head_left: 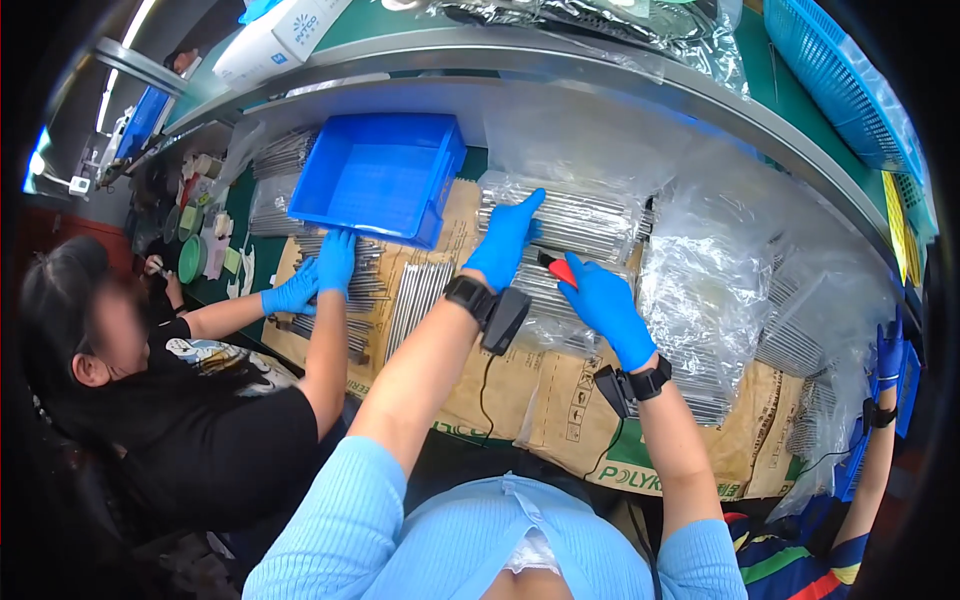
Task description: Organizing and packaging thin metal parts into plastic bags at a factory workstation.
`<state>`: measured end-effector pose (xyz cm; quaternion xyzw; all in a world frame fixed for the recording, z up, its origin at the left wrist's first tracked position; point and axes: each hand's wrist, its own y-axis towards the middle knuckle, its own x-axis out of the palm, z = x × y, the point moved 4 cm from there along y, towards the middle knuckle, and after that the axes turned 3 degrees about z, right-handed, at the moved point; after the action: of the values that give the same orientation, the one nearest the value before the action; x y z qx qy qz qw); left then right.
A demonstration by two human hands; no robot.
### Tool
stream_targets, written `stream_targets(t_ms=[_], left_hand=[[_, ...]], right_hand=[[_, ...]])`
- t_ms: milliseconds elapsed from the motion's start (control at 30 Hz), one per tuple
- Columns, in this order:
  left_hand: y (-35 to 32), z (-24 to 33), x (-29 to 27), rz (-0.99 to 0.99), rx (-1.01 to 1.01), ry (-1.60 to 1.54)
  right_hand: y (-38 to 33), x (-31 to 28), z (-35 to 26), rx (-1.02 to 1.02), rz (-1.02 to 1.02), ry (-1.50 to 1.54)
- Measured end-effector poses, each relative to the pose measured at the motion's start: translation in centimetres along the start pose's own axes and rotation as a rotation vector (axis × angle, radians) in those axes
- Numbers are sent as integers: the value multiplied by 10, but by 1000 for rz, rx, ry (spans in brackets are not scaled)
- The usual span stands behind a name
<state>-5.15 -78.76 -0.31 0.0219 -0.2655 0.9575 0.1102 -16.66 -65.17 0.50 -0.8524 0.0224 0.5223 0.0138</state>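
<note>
Here's the right hand [608, 308], fingers clasped round a red-and-black tool [562, 270]! The left hand [506, 243] is at the left end of the bagged rods [590, 225]; its fingers' grip I can't tell.

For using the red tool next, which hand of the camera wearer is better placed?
Probably the right hand: it grips the red tool near the metal rods. The left hand shows no tool, at the rods' left end.

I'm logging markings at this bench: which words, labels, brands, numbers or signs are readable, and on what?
I'll locate the print without copying it.
White box, upper left: blue logo and lettering.
Brown paper on the bench: large lettering along the front edge.
Same paper: a column of boxed symbols.
Its smaller dark print, at right: too small to read.
</note>
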Motion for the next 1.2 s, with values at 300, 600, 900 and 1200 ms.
stream_targets(t_ms=[300,600,900,1200], left_hand=[[52,-30,-32,386,379,564],[43,-25,-34,-30,125,-136],[43,-6,-35,-146,23,10],[32,34,-20,-213,15,-333]], right_hand=[[3,2,-5,42,-1,8],[21,4,-6,73,-4,-35],[47,14,-15,113,40,-7],[44,2,2,108,-33,-34]])
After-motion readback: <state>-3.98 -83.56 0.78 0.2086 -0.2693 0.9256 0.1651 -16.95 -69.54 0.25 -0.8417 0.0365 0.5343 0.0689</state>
